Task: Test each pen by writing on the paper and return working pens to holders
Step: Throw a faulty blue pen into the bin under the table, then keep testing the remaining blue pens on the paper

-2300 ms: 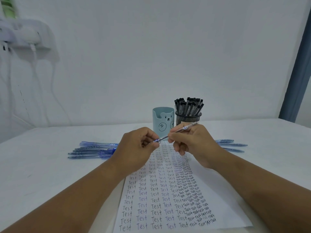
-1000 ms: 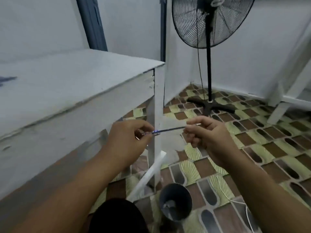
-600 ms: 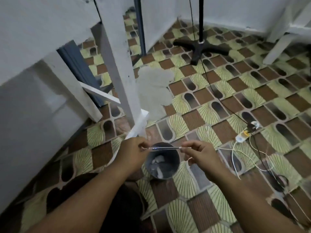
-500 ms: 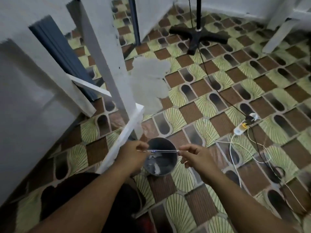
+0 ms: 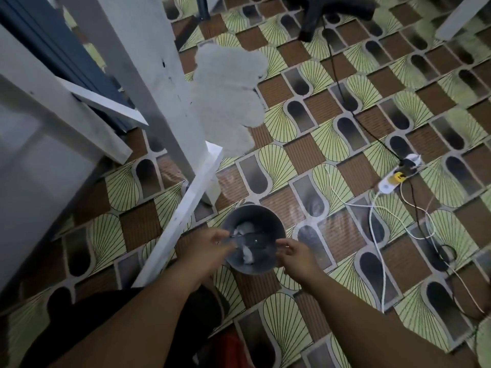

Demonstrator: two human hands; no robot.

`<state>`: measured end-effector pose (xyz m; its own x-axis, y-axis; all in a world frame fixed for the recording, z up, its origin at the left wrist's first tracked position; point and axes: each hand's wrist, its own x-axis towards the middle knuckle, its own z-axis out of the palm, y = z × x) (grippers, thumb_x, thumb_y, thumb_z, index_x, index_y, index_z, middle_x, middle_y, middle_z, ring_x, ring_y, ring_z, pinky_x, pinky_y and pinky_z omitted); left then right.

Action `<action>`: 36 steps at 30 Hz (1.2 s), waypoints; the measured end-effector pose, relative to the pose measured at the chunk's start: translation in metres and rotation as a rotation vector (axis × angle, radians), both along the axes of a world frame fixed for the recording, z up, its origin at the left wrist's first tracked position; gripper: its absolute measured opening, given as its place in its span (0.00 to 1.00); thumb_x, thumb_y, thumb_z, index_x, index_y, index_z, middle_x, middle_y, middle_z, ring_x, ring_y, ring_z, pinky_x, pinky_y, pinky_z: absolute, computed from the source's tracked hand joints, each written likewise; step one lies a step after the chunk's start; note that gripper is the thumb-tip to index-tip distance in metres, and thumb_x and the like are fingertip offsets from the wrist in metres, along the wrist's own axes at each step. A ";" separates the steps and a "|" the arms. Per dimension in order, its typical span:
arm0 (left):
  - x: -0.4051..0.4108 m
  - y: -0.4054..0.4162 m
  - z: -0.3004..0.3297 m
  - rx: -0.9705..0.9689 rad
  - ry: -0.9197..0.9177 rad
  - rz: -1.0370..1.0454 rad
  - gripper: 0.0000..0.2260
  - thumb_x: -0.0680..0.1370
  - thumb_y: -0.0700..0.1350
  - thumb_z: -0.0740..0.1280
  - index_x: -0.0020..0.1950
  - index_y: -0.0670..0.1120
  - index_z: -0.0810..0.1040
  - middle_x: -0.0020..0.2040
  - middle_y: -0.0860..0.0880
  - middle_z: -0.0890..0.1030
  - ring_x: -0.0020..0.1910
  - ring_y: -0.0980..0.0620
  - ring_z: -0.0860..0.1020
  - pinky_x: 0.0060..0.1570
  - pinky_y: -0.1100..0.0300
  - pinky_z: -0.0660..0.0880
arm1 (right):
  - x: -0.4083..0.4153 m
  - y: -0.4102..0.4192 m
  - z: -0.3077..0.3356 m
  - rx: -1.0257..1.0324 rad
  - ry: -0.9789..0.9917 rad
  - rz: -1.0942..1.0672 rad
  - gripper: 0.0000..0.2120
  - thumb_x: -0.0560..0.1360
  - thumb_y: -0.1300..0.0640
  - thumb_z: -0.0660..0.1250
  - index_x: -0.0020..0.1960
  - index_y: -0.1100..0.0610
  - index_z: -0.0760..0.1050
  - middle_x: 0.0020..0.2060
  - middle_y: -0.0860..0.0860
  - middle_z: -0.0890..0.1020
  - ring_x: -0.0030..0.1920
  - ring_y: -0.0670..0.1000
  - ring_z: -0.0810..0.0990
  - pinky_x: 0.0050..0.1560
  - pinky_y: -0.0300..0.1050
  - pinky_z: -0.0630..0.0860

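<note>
Slim pen [image 5: 245, 239] over round bin [image 5: 255, 268]

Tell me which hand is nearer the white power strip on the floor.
Right. The right hand is at the grey bin's right rim, on the power strip's side; the left hand is at the bin's left rim, farther away.
</note>
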<state>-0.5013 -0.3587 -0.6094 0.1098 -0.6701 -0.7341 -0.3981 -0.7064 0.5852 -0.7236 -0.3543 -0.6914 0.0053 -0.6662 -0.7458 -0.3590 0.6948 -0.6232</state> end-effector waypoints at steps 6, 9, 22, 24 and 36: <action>0.006 -0.007 0.017 -0.089 0.013 0.020 0.11 0.80 0.46 0.68 0.61 0.53 0.79 0.56 0.57 0.81 0.53 0.61 0.77 0.39 0.68 0.71 | 0.017 0.001 0.018 -0.137 0.027 0.074 0.08 0.81 0.60 0.66 0.56 0.50 0.80 0.51 0.48 0.82 0.51 0.49 0.81 0.39 0.36 0.76; 0.013 -0.009 0.046 -0.175 -0.020 -0.003 0.09 0.79 0.47 0.69 0.59 0.55 0.80 0.55 0.58 0.81 0.54 0.58 0.79 0.45 0.64 0.74 | 0.033 -0.001 0.052 -0.277 -0.012 0.099 0.07 0.80 0.60 0.67 0.52 0.51 0.82 0.47 0.45 0.84 0.49 0.42 0.82 0.44 0.35 0.77; 0.046 0.073 0.300 -1.002 -0.294 0.028 0.07 0.79 0.43 0.70 0.53 0.55 0.82 0.41 0.57 0.82 0.40 0.59 0.79 0.38 0.70 0.74 | 0.116 0.027 0.340 -1.134 -0.431 0.197 0.06 0.78 0.62 0.70 0.46 0.52 0.82 0.37 0.48 0.83 0.37 0.51 0.82 0.41 0.47 0.81; 0.049 0.100 0.346 -1.161 -0.364 0.050 0.06 0.78 0.43 0.71 0.51 0.54 0.82 0.37 0.56 0.81 0.36 0.58 0.79 0.35 0.71 0.72 | 0.128 0.043 0.391 -1.262 -0.500 0.229 0.06 0.78 0.62 0.70 0.47 0.53 0.82 0.37 0.50 0.83 0.37 0.51 0.82 0.39 0.49 0.81; 0.163 0.282 0.521 -1.431 -0.772 0.392 0.04 0.79 0.44 0.70 0.51 0.53 0.81 0.38 0.55 0.81 0.37 0.56 0.81 0.37 0.69 0.75 | 0.281 0.144 0.570 -1.580 -0.730 0.581 0.04 0.78 0.54 0.68 0.46 0.50 0.82 0.36 0.44 0.83 0.38 0.50 0.81 0.40 0.43 0.80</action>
